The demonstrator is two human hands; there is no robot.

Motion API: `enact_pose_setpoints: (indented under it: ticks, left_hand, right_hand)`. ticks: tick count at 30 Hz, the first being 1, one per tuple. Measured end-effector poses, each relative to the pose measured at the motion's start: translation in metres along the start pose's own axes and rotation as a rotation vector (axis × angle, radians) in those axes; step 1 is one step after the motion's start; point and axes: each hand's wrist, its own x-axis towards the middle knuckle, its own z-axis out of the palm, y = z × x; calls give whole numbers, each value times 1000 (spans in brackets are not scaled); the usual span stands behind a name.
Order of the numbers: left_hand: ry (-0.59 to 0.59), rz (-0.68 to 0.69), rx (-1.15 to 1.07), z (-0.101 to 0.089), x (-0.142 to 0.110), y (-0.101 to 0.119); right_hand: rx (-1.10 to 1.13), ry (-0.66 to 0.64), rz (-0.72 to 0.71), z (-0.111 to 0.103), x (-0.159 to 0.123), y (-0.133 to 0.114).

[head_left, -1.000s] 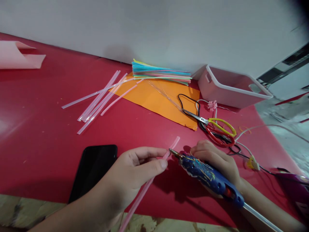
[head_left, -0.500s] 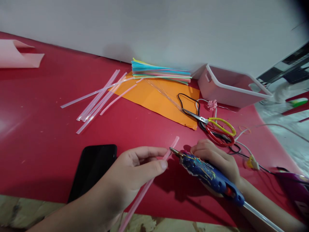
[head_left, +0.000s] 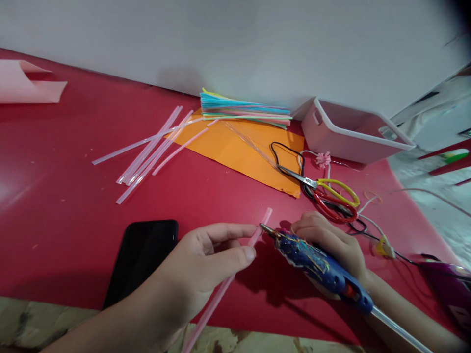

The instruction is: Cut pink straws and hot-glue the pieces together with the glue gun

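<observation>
Between the thumb and fingers of my left hand (head_left: 206, 260) is a pink straw (head_left: 213, 304), slanting up to the right with its far end free. My right hand (head_left: 331, 245) is wrapped round a blue hot glue gun (head_left: 312, 260), smeared with dried glue and strands. Its metal nozzle touches or nearly touches the straw just past my left fingertips. A clear glue stick (head_left: 397, 328) juts from the gun's back end. The trigger and some right fingers are hidden behind the gun.
Beyond my hands lie loose pink straws (head_left: 147, 152), an orange sheet (head_left: 235, 152), a bundle of coloured straws (head_left: 243, 110) and scissors (head_left: 331, 193) among cables. A pink bin (head_left: 342, 139) stands at the back right. A black phone (head_left: 143, 260) lies beside my left wrist.
Both hands, the straw and the glue gun stay almost still. At the far right edge, beyond the table, pale cloth-like shapes in the background have shifted.
</observation>
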Motion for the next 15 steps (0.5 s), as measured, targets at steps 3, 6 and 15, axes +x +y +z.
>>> enact_pose_setpoints:
  ticks: [3,6,15]
  left_hand:
    - [-8,-1,11,-1,0,-1]
    - [-17,2,15,-2,0,-2]
    - [-106,8,-30,-4,-4,-4]
  right_hand:
    - [10,-10,1,0,-1,1]
    - [6,3,5,0,-1,1]
    - [-10,11,5,0,2,-3]
